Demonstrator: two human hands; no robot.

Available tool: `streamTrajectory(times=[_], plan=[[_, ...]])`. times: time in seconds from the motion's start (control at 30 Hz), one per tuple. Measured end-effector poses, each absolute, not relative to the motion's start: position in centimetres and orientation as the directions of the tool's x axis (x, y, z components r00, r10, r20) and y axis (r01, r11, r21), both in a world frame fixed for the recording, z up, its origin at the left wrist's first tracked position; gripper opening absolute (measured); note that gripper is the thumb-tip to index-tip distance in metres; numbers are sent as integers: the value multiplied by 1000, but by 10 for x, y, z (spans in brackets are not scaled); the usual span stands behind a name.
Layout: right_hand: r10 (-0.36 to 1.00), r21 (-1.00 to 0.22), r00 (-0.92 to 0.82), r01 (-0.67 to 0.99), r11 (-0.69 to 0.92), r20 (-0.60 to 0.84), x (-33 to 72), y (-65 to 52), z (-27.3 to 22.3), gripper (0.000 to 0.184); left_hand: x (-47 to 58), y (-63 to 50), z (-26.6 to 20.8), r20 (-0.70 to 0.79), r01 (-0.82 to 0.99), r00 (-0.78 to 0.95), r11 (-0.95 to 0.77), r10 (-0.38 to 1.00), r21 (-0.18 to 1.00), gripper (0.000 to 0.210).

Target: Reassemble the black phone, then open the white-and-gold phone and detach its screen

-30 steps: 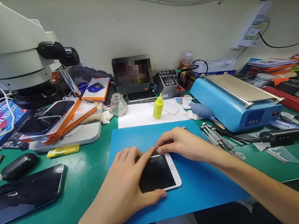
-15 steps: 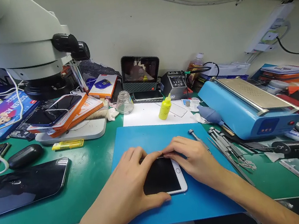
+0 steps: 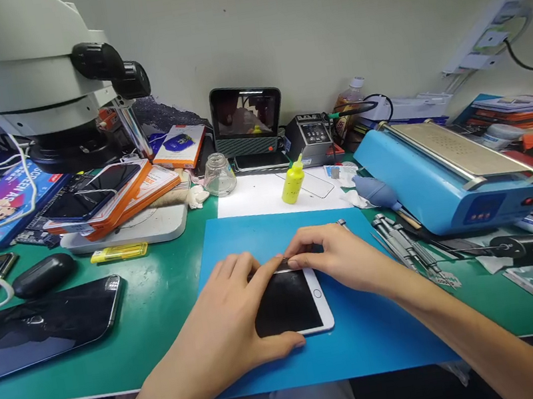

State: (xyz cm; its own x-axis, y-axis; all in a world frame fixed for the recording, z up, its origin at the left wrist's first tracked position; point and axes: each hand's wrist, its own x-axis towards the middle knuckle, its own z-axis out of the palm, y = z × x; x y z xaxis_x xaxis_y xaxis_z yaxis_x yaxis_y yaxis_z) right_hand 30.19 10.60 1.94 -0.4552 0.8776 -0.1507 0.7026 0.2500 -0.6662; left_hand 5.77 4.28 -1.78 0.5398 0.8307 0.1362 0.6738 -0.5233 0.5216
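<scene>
A white-framed smartphone (image 3: 291,307) with a dark screen and a round home button lies face up on the blue mat (image 3: 369,338). My left hand (image 3: 232,316) spans its left end, thumb along the near edge and fingers at the far edge. At that far edge, my right hand (image 3: 339,255) pinches with thumb and forefinger. Whatever sits in the pinch is too small and covered to make out. Behind my right hand, a screwdriver (image 3: 342,223) is mostly hidden.
Right of the mat lie several screwdrivers (image 3: 413,247), a blue air blower (image 3: 375,190) and a blue heating plate machine (image 3: 450,177). A yellow bottle (image 3: 293,183) stands behind the mat. Leftward are a large dark phone (image 3: 49,328), boxes (image 3: 97,216) and a microscope (image 3: 45,79).
The view has shifted slightly. My right hand has slid a little left along the phone's far edge, still pinching. My left hand keeps its hold on the phone.
</scene>
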Motion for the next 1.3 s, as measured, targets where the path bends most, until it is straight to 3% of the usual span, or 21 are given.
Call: streamTrajectory(times=[0.13, 0.5, 0.93, 1.13, 1.3], plan=[[874, -662, -435, 723, 196, -216, 301, 107, 20, 24, 56, 42, -18, 138, 681, 536, -524, 833, 511, 95], [894, -679, -423, 700, 220, -147, 302, 106, 17, 21, 58, 43, -15, 108, 693, 529, -501, 842, 518, 112], [872, -680, -447, 704, 204, -201, 302, 115, 19, 25, 58, 43, -13, 94, 669, 530, -484, 843, 564, 109], [872, -698, -481, 655, 288, -91, 302, 101, 22, 15, 57, 42, -13, 94, 664, 525, -476, 846, 577, 113], [852, -659, -522, 628, 413, 37, 304, 91, 19, 22, 57, 43, -14, 112, 660, 516, -477, 849, 580, 116]])
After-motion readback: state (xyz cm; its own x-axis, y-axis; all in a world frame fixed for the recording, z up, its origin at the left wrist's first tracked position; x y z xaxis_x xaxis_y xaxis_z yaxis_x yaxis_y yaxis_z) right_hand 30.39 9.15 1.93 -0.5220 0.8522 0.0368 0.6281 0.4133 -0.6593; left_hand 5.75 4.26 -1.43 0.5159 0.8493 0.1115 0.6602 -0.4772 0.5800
